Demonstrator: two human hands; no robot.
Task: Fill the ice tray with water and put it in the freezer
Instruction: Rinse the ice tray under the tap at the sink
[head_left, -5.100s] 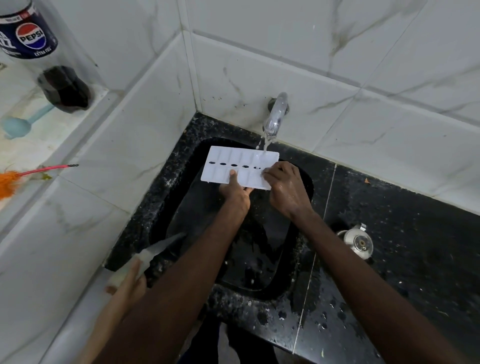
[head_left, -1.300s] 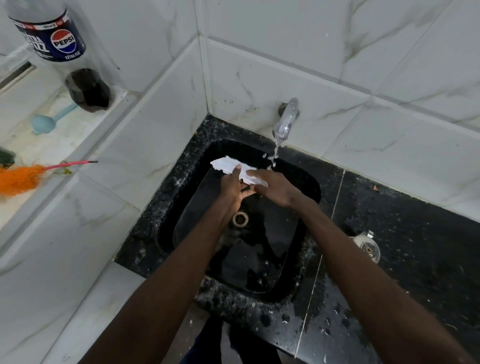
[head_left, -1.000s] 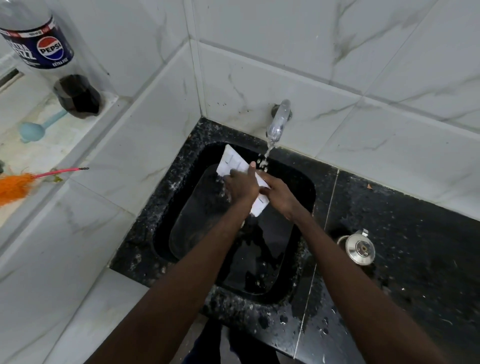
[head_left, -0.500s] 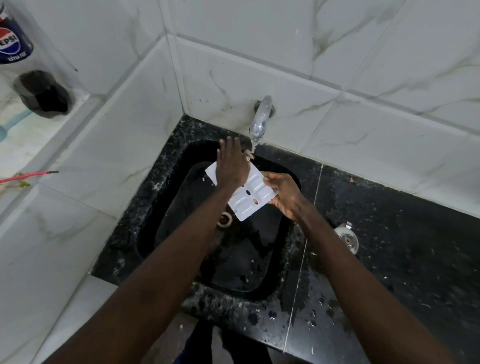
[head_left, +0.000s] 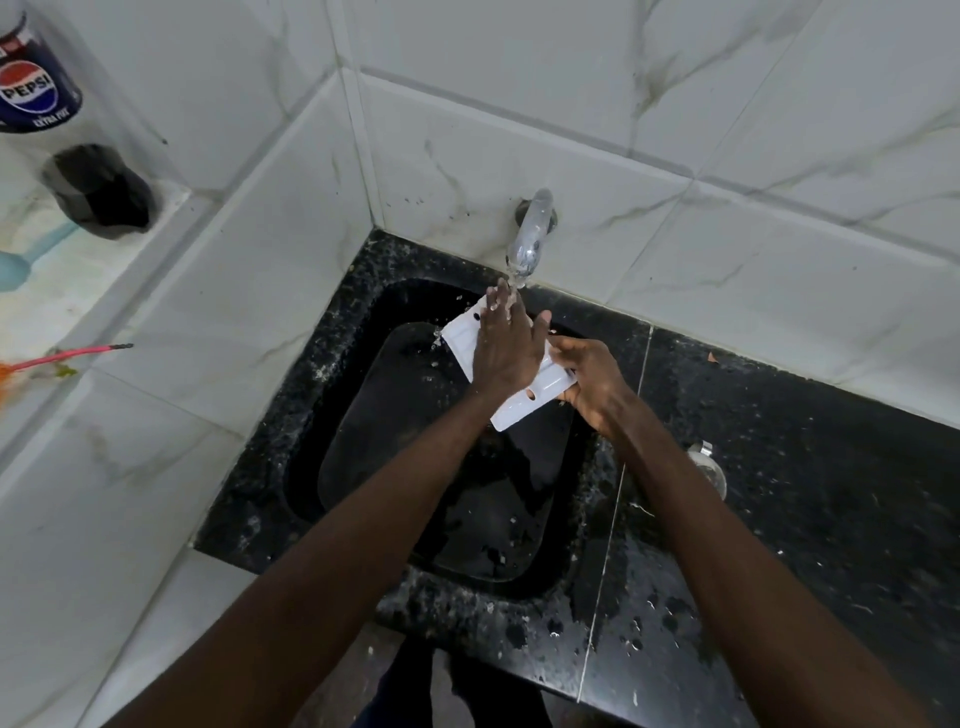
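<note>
A white plastic ice tray (head_left: 524, 402) is held slanted over the black sink (head_left: 363, 415), just below the metal tap (head_left: 530, 236). Water runs from the tap and splashes on my fingers and the tray. My right hand (head_left: 592, 382) grips the tray's right edge. My left hand (head_left: 506, 348) lies flat on top of the tray with its fingers spread and reaching up into the stream. Most of the tray is hidden under that hand.
The black speckled counter (head_left: 831, 493) right of the sink is wet and carries a small metal plug (head_left: 706, 465). White marble tiles wall in the sink. A Pepsi bottle (head_left: 39, 93), a blue spoon (head_left: 21, 260) and an orange duster (head_left: 62, 358) lie on the left ledge.
The tray was turned over and tilted under the tap. My left hand slid from its near edge onto its top, and its fingers now reach further into the running water.
</note>
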